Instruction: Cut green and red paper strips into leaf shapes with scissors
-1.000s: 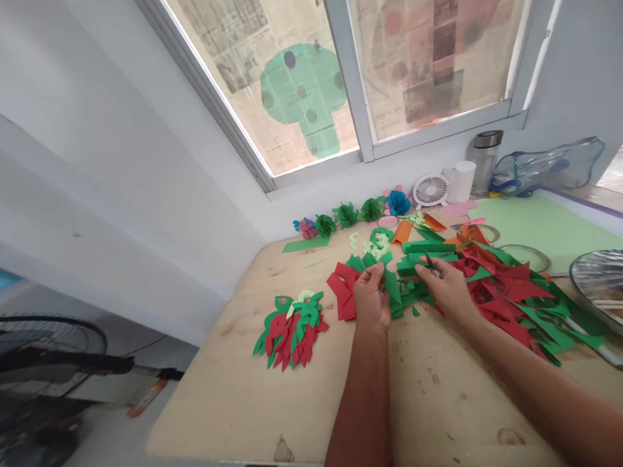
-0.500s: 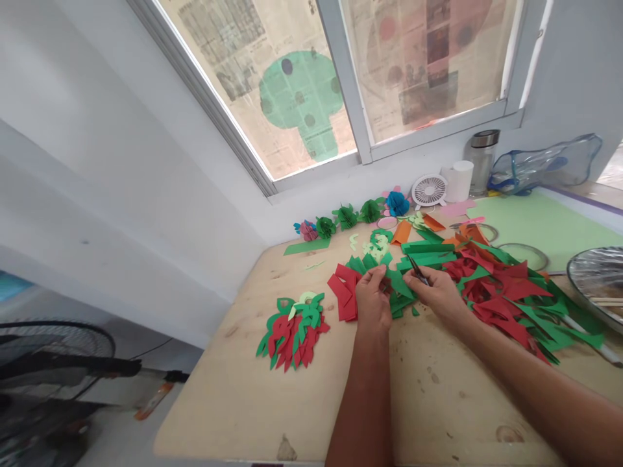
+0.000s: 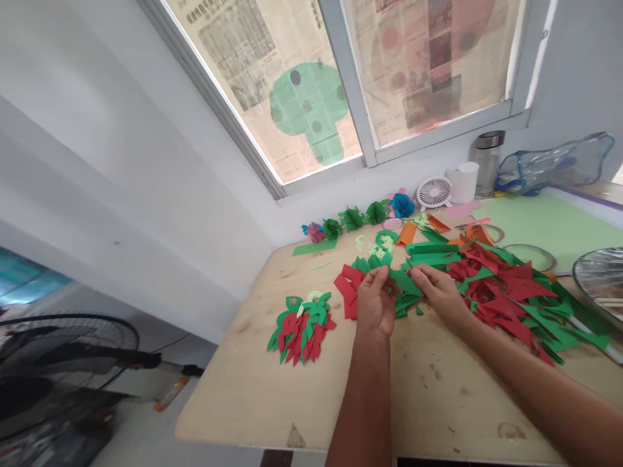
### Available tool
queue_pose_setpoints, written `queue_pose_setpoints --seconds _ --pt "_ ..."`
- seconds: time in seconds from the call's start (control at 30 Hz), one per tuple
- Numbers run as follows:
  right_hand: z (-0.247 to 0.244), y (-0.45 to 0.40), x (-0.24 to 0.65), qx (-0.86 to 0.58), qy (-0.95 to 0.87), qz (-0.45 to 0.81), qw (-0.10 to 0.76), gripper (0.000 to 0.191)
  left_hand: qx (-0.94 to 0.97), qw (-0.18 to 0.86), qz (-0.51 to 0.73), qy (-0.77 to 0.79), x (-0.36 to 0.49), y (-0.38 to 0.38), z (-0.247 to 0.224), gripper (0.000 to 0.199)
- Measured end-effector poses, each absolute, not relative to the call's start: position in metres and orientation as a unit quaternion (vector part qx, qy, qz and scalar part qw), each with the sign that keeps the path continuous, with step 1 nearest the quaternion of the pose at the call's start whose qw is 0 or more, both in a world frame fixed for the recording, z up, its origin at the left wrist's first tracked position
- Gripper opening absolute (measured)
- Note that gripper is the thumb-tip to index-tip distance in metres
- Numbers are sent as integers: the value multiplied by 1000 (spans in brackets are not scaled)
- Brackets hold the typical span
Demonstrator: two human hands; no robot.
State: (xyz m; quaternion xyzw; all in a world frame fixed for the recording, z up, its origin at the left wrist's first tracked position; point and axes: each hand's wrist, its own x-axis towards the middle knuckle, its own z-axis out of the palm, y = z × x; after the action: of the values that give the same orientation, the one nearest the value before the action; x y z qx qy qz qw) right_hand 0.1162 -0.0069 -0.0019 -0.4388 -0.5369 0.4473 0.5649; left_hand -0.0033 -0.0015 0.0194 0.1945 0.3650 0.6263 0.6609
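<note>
Fingers of my left hand (image 3: pixel 378 299) are pinched on a piece of green paper (image 3: pixel 398 280) above the wooden table (image 3: pixel 272 415). My right hand (image 3: pixel 440 290) is closed at the right side of that paper; a small dark tip shows by its fingers, and most of what it holds is hidden. Red folded paper (image 3: pixel 346 290) lies just left of my left hand. Farther left is a pile of red and green cut leaf shapes (image 3: pixel 299 327). Right of my hands spreads a heap of red and green scraps (image 3: pixel 516 292).
Paper flowers (image 3: pixel 352 219) line the wall, beside a small white fan (image 3: pixel 435 192), a white cup (image 3: pixel 464 181) and a bottle (image 3: pixel 488 162). A covered bowl (image 3: pixel 603 279) stands at the right edge. A large black fan (image 3: pixel 63 363) is at the lower left.
The dark pointed tool in my right hand, plain to see before, now shows only a tip beside the green paper. The view has shifted slightly, moving the table rightward in it.
</note>
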Motion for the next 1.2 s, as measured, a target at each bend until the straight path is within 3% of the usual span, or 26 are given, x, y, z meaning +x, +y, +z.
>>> queue_pose_setpoints --seconds 0.17,0.73,1.2 --pt "-1 -8 114 -406 -438 571 563 33 232 592 657 405 -2 -3 26 32" --pt "1 -4 116 -421 -380 562 602 39 318 572 589 474 14 -8 7 25" --pt "-4 -7 112 -455 -436 619 469 53 250 570 672 401 -1 20 -3 29"
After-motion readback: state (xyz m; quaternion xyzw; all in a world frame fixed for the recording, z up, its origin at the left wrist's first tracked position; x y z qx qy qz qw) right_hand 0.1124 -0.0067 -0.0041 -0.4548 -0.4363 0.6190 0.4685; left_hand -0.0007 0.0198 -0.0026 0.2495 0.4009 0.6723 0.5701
